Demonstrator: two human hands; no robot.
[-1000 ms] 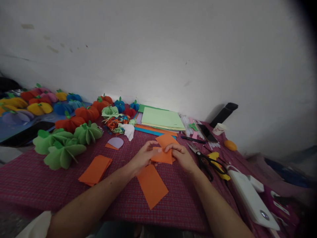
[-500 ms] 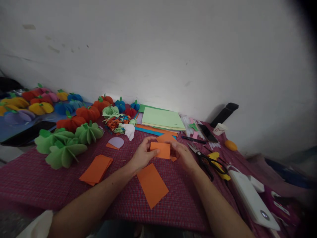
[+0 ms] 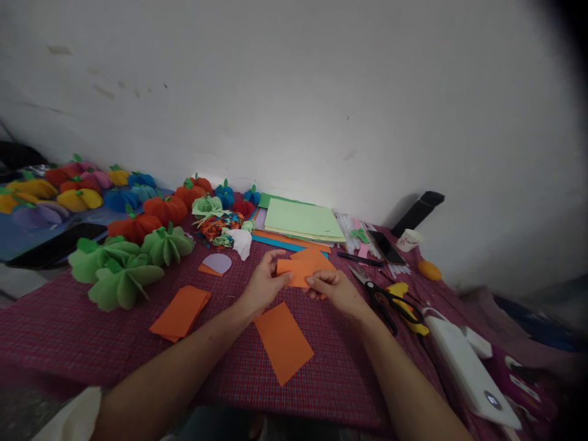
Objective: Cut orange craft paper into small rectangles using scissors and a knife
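Between my two hands is a small orange paper rectangle (image 3: 295,272), raised over the table. My left hand (image 3: 266,282) grips its left edge, thumb in front and fingers behind. At its lower right corner my right hand (image 3: 336,291) pinches it between thumb and fingers. Behind it lies another orange sheet (image 3: 316,256), partly hidden by the held piece and my right hand. Nearer to me, an orange rectangle (image 3: 283,344) rests flat on the checked tablecloth (image 3: 229,380). To the left sits a stack of orange paper pieces (image 3: 181,311).
Paper pumpkins (image 3: 124,282) in several colours crowd the left side, by paper scraps (image 3: 220,228). Coloured sheets (image 3: 303,219) are stacked at the back. On the right are black-handled scissors (image 3: 388,299), a pen (image 3: 360,259), a phone (image 3: 386,247), a paper cup (image 3: 408,240) and a white power bank (image 3: 468,367).
My right hand has shifted from the paper's upper right side down to its lower right corner, fingers now curled into a pinch. The held paper has moved slightly left and up.
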